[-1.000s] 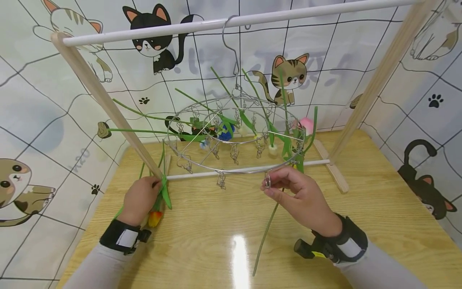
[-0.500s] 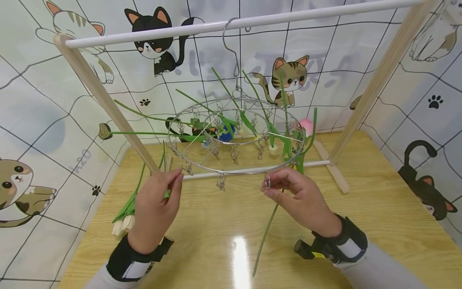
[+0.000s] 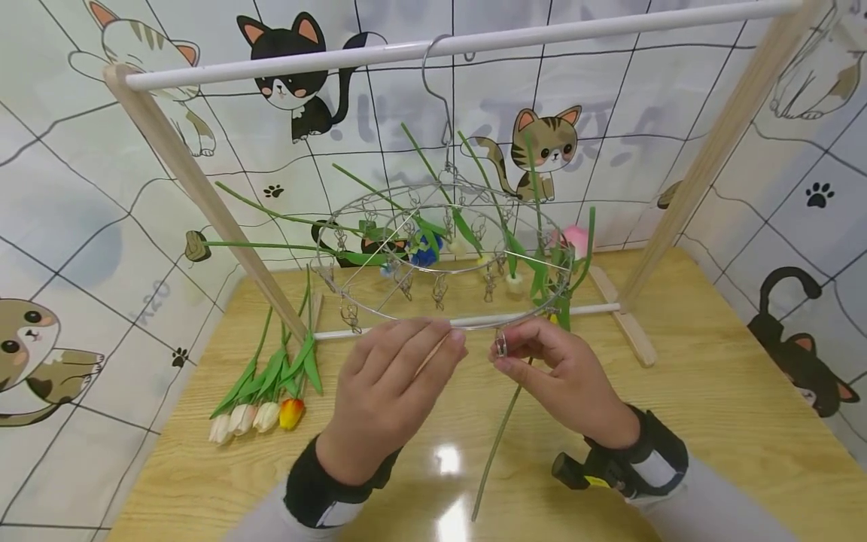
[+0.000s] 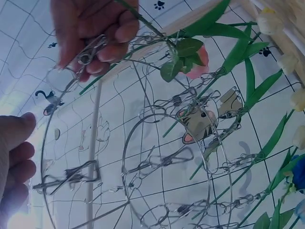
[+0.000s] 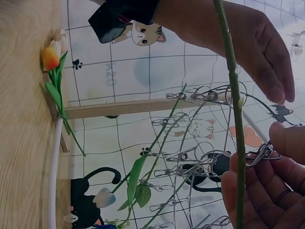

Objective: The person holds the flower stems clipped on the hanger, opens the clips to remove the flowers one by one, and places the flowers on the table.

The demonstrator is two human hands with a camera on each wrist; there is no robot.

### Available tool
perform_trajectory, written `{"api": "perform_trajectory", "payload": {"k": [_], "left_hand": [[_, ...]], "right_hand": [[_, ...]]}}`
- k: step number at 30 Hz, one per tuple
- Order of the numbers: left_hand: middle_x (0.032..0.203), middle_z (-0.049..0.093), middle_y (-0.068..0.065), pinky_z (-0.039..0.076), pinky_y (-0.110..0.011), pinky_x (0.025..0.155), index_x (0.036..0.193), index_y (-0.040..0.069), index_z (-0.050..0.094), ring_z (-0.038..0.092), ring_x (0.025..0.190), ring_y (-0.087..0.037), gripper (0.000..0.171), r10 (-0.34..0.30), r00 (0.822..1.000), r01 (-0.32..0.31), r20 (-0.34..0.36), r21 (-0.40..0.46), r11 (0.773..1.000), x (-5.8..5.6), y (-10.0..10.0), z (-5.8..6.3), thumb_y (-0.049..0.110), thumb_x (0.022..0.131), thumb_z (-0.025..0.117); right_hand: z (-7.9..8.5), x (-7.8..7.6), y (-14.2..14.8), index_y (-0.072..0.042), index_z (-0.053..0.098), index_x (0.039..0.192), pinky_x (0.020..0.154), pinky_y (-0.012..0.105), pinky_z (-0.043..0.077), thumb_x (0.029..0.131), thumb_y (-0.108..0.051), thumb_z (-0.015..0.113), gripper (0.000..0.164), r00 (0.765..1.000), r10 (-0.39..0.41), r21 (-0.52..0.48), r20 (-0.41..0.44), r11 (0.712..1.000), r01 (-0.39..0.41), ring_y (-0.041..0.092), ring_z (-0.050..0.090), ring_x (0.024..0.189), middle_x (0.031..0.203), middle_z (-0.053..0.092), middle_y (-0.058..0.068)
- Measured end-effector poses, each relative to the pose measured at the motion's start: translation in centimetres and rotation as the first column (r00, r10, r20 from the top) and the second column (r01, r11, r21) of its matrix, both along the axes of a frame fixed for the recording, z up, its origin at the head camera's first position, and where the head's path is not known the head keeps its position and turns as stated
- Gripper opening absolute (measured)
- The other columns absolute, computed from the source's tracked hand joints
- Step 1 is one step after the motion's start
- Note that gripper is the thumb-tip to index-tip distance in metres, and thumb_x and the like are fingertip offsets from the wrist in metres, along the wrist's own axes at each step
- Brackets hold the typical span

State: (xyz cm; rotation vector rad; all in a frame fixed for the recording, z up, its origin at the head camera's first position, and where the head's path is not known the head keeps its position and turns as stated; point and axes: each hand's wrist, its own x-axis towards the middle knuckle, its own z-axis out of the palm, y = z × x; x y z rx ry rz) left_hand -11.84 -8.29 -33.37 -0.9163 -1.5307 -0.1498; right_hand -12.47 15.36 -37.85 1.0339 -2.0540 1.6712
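Note:
A round wire clip hanger [image 4: 43, 129] hangs by its hook [image 3: 425, 69], with several flowers clipped around it. My right hand [image 3: 565, 373] pinches a metal clip [image 5: 263, 153] at the hanger's front right edge. Just left of it, my left hand [image 3: 393, 384] is raised at the front rim, fingers extended and close together, with nothing seen in it. In the left wrist view a gap separates the left fingertips [image 4: 26, 125] from the clip. A green stem [image 3: 497, 444] slants down below my right hand; its upper end is hidden behind that hand.
Several tulips [image 3: 267, 415], whitish and one orange-yellow, lie on the wooden table [image 3: 711, 452] at the left. A rack with a white top bar [image 3: 576, 30], wooden posts [image 3: 718, 150] and a low white bar carries the hanger. A cat-print backdrop stands behind.
My left hand has left the tulips at the left and moved right along the hanger's front rim, close to the right hand. My right hand stays on the clip.

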Motion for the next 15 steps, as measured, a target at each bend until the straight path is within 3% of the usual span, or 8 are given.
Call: {"api": "perform_trajectory", "payload": {"k": [3, 6, 10, 15], "left_hand": [[0.109, 0.076, -0.007, 0.055, -0.032, 0.087, 0.115, 0.006, 0.075, 0.068, 0.1, -0.021, 0.017, 0.091, 0.996, -0.091, -0.001, -0.055, 0.994, -0.1, 0.7, -0.4, 0.009, 0.101, 0.066], [0.107, 0.075, -0.005, 0.055, -0.031, 0.088, 0.115, 0.006, 0.075, 0.067, 0.098, -0.02, 0.018, 0.145, 0.989, -0.143, 0.023, -0.072, 0.987, -0.3, 1.1, -0.7, 0.007, 0.101, 0.064], [0.103, 0.075, -0.004, 0.055, -0.03, 0.085, 0.112, 0.006, 0.076, 0.067, 0.095, -0.019, 0.016, 0.166, 0.986, -0.163, 0.034, -0.067, 0.984, -0.5, 1.2, -0.9, 0.007, 0.101, 0.066], [0.1, 0.075, -0.004, 0.055, -0.029, 0.082, 0.11, 0.006, 0.076, 0.066, 0.091, -0.019, 0.014, 0.164, 0.986, -0.162, 0.021, -0.055, 0.985, -0.7, 1.3, -1.0, 0.009, 0.101, 0.065]], "right_hand": [[-0.2, 0.0, -0.1, -0.001, 0.065, 0.111, 0.086, 0.019, 0.059, 0.095, 0.004, 0.071, 0.018, 1.0, 0.008, -0.011, -0.008, 1.0, -0.008, 0.011, 0.068, 0.097, 0.105, 0.07, 0.009], [-0.2, 0.0, 0.0, -0.003, 0.065, 0.111, 0.087, 0.021, 0.06, 0.096, -0.001, 0.071, 0.016, 1.0, 0.006, 0.001, 0.011, 1.0, -0.006, 0.013, 0.069, 0.098, 0.106, 0.071, 0.006], [-0.1, 0.0, 0.2, -0.009, 0.065, 0.112, 0.087, 0.022, 0.06, 0.097, -0.006, 0.072, 0.016, 0.998, -0.019, 0.055, 0.057, 0.998, 0.016, 0.014, 0.068, 0.099, 0.108, 0.071, 0.0], [0.1, -0.2, 0.3, -0.011, 0.066, 0.111, 0.085, 0.022, 0.06, 0.093, 0.003, 0.073, 0.024, 0.998, -0.04, 0.107, 0.04, 0.994, 0.036, 0.012, 0.068, 0.098, 0.108, 0.07, -0.001]]}}
